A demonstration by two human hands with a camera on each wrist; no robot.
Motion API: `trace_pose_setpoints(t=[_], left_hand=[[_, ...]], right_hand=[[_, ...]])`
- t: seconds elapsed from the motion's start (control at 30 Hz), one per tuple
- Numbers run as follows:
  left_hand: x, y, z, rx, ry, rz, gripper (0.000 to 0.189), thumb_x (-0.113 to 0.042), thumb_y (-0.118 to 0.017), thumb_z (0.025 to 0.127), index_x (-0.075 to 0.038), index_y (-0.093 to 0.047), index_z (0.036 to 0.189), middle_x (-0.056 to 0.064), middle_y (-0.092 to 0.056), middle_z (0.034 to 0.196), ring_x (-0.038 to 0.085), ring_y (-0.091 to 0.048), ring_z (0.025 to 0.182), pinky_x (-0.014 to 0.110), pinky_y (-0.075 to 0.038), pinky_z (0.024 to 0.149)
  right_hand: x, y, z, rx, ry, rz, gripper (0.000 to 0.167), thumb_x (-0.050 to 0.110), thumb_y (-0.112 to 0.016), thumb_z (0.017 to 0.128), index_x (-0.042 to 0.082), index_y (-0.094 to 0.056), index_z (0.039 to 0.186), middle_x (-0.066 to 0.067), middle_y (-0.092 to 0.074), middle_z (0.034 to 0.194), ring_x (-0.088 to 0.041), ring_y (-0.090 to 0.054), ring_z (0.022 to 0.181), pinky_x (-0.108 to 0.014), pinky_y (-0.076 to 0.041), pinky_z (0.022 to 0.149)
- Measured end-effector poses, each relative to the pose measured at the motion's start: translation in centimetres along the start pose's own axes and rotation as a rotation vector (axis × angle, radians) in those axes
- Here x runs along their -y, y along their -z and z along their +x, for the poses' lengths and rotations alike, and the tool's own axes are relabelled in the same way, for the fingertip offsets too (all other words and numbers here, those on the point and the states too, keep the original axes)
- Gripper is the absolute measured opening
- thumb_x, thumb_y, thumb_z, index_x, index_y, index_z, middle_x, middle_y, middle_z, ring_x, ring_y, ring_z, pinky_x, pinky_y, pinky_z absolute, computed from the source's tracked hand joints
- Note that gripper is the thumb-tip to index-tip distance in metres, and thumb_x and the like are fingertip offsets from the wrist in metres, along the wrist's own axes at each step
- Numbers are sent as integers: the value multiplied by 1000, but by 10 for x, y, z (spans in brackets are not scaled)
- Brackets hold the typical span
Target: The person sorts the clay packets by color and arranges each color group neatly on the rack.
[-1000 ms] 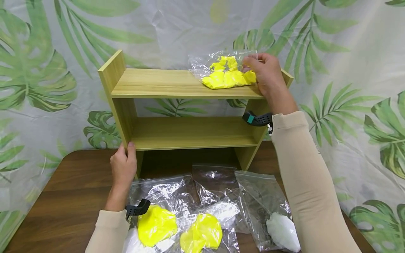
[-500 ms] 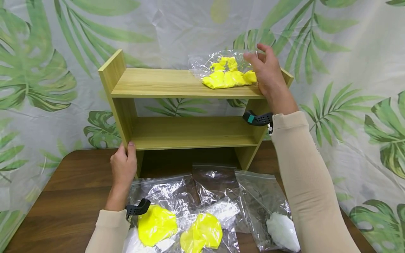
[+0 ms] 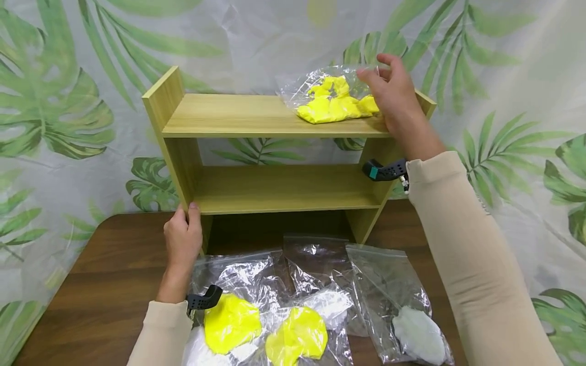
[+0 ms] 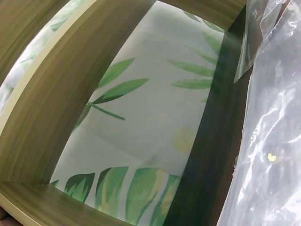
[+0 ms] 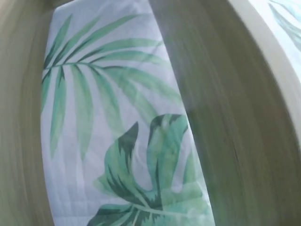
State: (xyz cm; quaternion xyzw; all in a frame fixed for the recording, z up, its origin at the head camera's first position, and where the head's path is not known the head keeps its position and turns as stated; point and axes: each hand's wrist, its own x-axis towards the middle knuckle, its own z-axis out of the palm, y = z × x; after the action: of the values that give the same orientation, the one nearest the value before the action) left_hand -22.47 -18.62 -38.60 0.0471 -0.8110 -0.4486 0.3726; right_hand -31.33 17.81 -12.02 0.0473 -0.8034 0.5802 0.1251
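A light wooden shelf (image 3: 274,188) with two boards stands on the table. My left hand (image 3: 182,236) grips the lower part of its left side panel, thumb on the inner side. On the right of the top board lies a clear plastic bag with yellow soft clay (image 3: 331,109) in it. Beside that bag is my right hand (image 3: 397,96), its fingers loosely spread and holding nothing. Whether a fingertip still touches the plastic I cannot tell. Neither hand's grip shows in the wrist views, which look through the shelf at the leaf-patterned cloth (image 5: 113,94).
Several clear zip bags lie in front of the shelf. Two show yellow clay, one on the left (image 3: 232,323) and one in the middle (image 3: 297,335). At the right is a bag with white clay (image 3: 418,335). The brown table (image 3: 105,274) extends left.
My right hand has let go of the bag of yellow clay, its fingers spreading and lifting slightly. The bag stays on the top board. My left hand keeps its grip; the head view has shifted a little.
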Motion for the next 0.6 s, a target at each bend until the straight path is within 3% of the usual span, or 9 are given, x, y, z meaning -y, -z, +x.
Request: trace_pose_setpoints(t=[0.33, 0.47, 0.6], left_hand=[[1, 5, 1, -29, 6, 2, 36, -28, -44, 101, -2, -53, 78, 9, -35, 55, 31, -41, 59, 40, -32, 53], [2, 6, 1, -35, 5, 7, 36, -28, -44, 101, -3, -50, 75, 10, -35, 56, 32, -41, 60, 41, -33, 54], [3, 6, 1, -35, -4, 6, 36, -28, -44, 100, -4, -48, 74, 9, -34, 55, 32, -40, 59, 42, -33, 54]], right_hand=[[8, 2, -20, -22, -11, -92, 71, 49, -57, 92, 31, -22, 151, 2, -23, 156, -14, -27, 140, -34, -23, 113], [3, 4, -40, -67, 11, 18, 66, 43, -61, 92, 29, -29, 148, 1, -32, 152, -14, -32, 135, -33, -27, 110], [-4, 6, -67, -110, 105, 207, 57, 30, -64, 93, 22, -39, 143, -4, -41, 146, -16, -38, 130, -34, -30, 108]])
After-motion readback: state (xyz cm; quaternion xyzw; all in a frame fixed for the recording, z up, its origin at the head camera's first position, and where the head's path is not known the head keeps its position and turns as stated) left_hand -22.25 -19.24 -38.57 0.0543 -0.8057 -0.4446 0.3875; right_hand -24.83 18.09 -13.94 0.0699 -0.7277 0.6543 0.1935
